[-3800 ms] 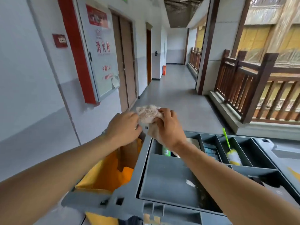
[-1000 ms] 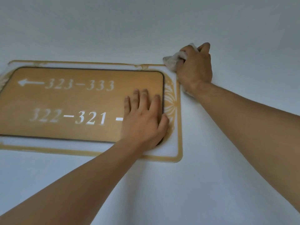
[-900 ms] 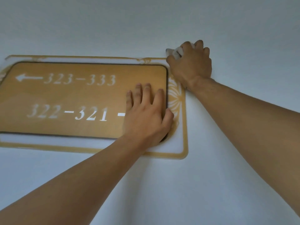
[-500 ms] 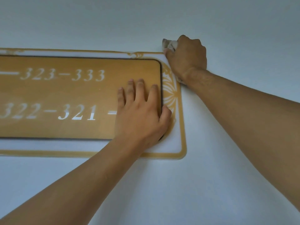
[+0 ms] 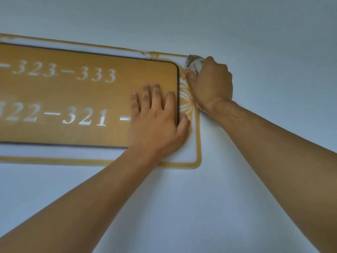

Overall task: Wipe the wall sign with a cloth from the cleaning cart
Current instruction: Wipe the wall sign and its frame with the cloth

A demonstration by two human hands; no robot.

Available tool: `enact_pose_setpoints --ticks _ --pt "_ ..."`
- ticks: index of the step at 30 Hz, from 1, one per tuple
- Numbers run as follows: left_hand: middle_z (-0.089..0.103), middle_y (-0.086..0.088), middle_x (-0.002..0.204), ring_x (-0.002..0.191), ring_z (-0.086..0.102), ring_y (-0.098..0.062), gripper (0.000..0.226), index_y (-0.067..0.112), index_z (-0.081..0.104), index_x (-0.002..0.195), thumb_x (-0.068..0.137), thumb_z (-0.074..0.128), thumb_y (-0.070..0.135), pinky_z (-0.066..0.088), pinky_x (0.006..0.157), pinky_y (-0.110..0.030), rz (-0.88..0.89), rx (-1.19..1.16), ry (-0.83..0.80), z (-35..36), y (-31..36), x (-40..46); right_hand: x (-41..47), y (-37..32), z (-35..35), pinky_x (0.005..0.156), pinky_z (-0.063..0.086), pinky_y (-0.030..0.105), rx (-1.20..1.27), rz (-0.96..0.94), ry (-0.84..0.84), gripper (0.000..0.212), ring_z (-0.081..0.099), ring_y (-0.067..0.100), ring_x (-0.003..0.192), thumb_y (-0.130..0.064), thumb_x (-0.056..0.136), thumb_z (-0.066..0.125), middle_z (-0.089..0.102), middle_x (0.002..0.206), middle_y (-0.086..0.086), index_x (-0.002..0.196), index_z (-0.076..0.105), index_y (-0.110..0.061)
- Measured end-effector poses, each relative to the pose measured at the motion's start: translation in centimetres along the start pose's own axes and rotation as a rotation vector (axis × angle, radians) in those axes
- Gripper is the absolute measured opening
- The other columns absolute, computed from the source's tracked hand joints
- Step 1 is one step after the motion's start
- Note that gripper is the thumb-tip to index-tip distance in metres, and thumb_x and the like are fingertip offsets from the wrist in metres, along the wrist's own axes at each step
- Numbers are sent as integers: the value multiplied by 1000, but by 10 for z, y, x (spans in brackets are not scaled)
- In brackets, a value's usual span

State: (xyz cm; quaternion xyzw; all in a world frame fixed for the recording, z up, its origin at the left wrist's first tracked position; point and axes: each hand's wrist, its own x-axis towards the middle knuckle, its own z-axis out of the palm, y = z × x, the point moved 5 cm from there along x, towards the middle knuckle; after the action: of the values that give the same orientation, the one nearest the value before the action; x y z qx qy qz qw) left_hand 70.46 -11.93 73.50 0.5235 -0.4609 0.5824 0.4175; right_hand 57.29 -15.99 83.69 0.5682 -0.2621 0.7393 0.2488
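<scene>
A gold wall sign (image 5: 76, 99) with white room numbers and a white, gold-edged border hangs on the pale wall; its left end runs out of view. My left hand (image 5: 156, 123) lies flat on the sign's right end, fingers spread, covering the end of the lower line. My right hand (image 5: 211, 83) is closed on a crumpled whitish cloth (image 5: 193, 64) and presses it against the sign's upper right corner. Most of the cloth is hidden inside the fist.
A plain pale wall (image 5: 255, 33) surrounds the sign on all visible sides. Both forearms reach up from the lower edge of the view. The cleaning cart is out of view.
My right hand with the cloth has slid a little down the sign's right border from the top corner. My left hand stays flat on the sign. The view has tilted slightly.
</scene>
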Motion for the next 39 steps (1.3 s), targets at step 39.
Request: enact_pose_setpoints --ticks 39 --pt "16 -26 162 151 7 -44 73 20 21 156 91 26 53 14 120 -61 230 79 -280 -45 9 -82 -176 28 -83 65 56 33 -13 115 -674 19 65 10 68 -52 87 58 69 71 -15 77 60 -37"
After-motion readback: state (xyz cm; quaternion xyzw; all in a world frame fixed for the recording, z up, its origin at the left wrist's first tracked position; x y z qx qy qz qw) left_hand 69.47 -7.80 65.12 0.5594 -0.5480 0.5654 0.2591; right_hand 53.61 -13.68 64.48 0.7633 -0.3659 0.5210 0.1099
